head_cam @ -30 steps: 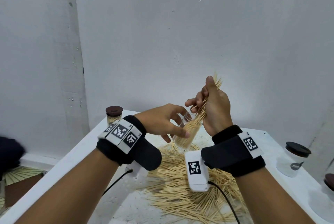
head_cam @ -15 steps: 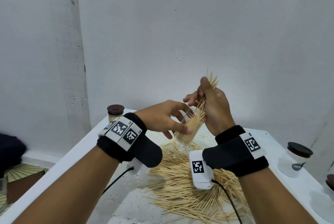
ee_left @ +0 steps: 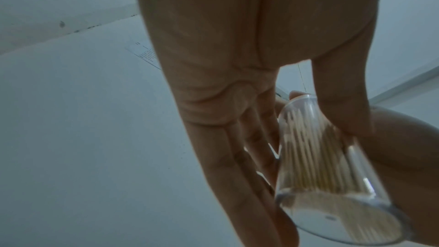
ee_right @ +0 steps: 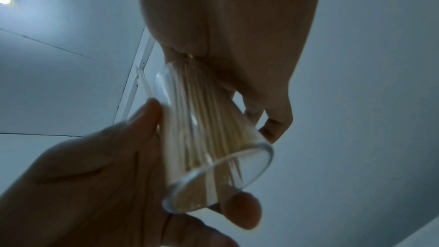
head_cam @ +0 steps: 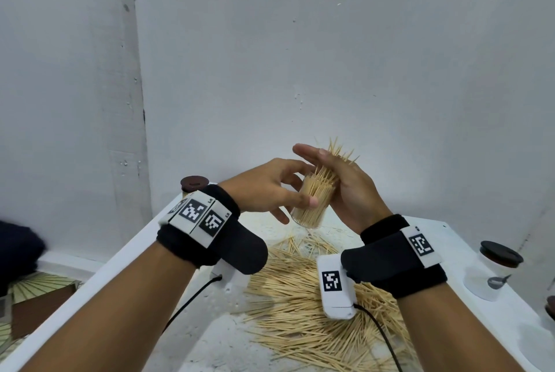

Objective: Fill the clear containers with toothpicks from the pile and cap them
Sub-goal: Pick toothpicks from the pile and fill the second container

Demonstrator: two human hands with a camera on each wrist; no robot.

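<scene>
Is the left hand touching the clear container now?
Touching. In the left wrist view the left hand has its thumb and fingers pressed against the wall of the clear container.

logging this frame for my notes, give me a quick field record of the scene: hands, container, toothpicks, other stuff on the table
left hand: left hand holds the clear container by thumb and fingers, off the table, tilted
right hand: right hand palm and straight fingers press against the toothpick bundle sticking out of the mouth
container fill: nearly full, uncapped
pile: loose toothpick pile on the white table
finished: capped container at far left corner
other: dark-lidded white jar at right
</scene>
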